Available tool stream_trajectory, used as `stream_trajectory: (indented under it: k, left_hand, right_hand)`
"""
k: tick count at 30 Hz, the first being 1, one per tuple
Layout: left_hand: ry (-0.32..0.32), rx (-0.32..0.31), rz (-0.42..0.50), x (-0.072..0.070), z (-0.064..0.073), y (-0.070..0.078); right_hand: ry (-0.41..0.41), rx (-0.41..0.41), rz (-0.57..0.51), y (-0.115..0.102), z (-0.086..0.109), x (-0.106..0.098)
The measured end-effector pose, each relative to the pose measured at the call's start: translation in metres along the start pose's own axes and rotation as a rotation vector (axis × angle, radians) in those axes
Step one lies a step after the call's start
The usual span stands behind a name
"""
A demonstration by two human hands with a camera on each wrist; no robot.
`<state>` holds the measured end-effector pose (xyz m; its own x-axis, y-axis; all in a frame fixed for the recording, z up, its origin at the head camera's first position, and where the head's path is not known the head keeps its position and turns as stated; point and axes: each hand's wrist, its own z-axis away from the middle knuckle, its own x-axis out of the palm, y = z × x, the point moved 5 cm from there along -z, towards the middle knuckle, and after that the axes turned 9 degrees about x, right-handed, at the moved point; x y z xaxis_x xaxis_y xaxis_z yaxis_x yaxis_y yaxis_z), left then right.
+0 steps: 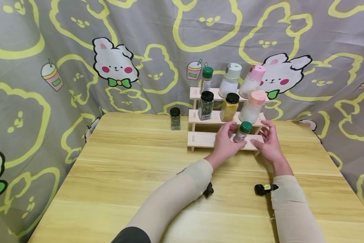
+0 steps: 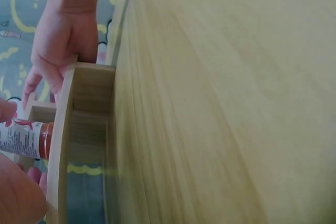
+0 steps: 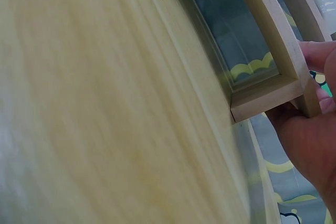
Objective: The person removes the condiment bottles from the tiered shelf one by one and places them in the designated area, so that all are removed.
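A small spice jar (image 1: pixel 240 135) with a green cap stands on the bottom tier of a three-tier wooden rack (image 1: pixel 200 139). My left hand (image 1: pixel 226 142) holds this jar, thumb in front and fingers behind. In the left wrist view the jar's label (image 2: pixel 21 139) and reddish contents show beside the shelf edge. My right hand (image 1: pixel 269 143) grips the right end of the rack, its thumb at the bottom tier. The right wrist view has the right hand (image 3: pixel 315 129) around the rack's end piece (image 3: pixel 268 98); part of that hand is cut off.
Upper tiers bear a green-capped jar (image 1: pixel 206 79), white-lidded (image 1: pixel 229 81) and pink-lidded shakers (image 1: pixel 251 81), black-capped jars of green (image 1: pixel 205 106) and yellow (image 1: pixel 229 108) contents, and another pink-lidded shaker (image 1: pixel 252 108). A black-capped jar (image 1: pixel 175 119) stands left of the rack. Behind hangs a patterned curtain (image 1: pixel 157 30).
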<state>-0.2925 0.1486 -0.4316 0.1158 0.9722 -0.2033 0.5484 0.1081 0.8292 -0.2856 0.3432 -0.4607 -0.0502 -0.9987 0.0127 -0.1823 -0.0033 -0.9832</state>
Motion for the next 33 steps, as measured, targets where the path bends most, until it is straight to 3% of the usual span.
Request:
stream_trajectory:
  k: [5,16,22,33]
  left_hand:
    - [0.000,-0.004,0.005,0.001,-0.003,-0.001]
    - [-0.065,0.064,-0.045,0.003,-0.009,0.004]
    - [-0.069,0.059,-0.053,0.003,-0.011,0.005]
    - [-0.083,0.081,-0.048,-0.004,-0.008,0.010]
  right_hand:
    - [-0.009,-0.003,-0.006,-0.001,0.001,0.001]
    - [-0.007,0.001,-0.025,-0.001,0.000,0.002]
    - [-0.012,0.004,-0.008,0.002,-0.001,0.001]
    - [0.001,0.019,-0.013,0.002,-0.001,0.001]
